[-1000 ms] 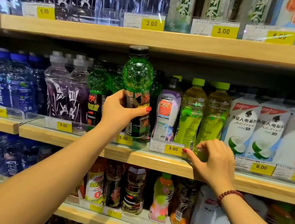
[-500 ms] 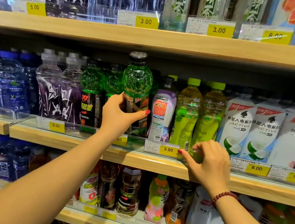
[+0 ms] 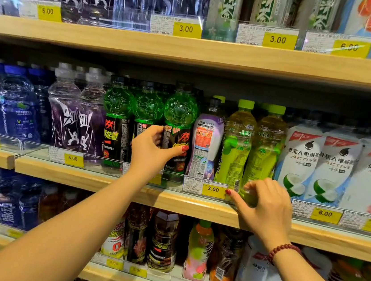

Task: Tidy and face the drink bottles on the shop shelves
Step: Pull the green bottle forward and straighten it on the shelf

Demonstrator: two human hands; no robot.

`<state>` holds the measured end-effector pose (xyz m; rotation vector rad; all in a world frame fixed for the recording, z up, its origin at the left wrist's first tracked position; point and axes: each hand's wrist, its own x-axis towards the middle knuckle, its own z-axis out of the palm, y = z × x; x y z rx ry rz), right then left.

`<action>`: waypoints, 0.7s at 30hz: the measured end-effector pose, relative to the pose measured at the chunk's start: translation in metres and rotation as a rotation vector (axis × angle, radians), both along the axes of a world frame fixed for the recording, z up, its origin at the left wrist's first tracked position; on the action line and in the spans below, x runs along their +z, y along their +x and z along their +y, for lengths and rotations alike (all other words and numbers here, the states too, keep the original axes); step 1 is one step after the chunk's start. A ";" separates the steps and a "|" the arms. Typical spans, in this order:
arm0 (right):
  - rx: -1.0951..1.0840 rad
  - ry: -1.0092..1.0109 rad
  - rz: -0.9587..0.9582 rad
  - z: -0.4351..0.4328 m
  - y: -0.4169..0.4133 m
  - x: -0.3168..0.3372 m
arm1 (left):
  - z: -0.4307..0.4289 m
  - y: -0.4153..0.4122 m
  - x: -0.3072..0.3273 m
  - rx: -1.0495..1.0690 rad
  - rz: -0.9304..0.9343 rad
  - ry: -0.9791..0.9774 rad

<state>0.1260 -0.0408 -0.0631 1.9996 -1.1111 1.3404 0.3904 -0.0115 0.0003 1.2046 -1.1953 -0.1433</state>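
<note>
1. Settling into the front row of the middle shelf [image 3: 104,183], the green sports-drink bottle [image 3: 179,114] now stands level with its two green neighbours [image 3: 118,108]. A second ago it rode clearly higher, with its cap near the upper shelf [image 3: 191,50].
2. The left hand [image 3: 152,151] stays clamped round the bottle's black label, thumb across the front. I judge the placing nearly done, but the label looks turned slightly off front, so I would face it before letting go.
3. The right hand [image 3: 265,206] sits curled at the foot of a yellow-green tea bottle [image 3: 264,150], by the clear price rail [image 3: 198,184]. I cannot tell whether it grips anything.
4. A purple-labelled bottle [image 3: 205,147] stands just beside the green one on its right, leaving little room to twist.
</note>
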 end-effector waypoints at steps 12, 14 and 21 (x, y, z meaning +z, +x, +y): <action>-0.009 -0.010 0.013 0.000 0.000 0.000 | 0.003 -0.008 -0.022 0.100 0.010 -0.158; -0.012 -0.011 0.016 0.000 0.000 0.000 | 0.000 -0.007 -0.023 0.125 0.017 -0.168; -0.013 0.021 0.017 0.001 0.000 0.001 | -0.003 -0.005 -0.024 0.169 -0.142 -0.130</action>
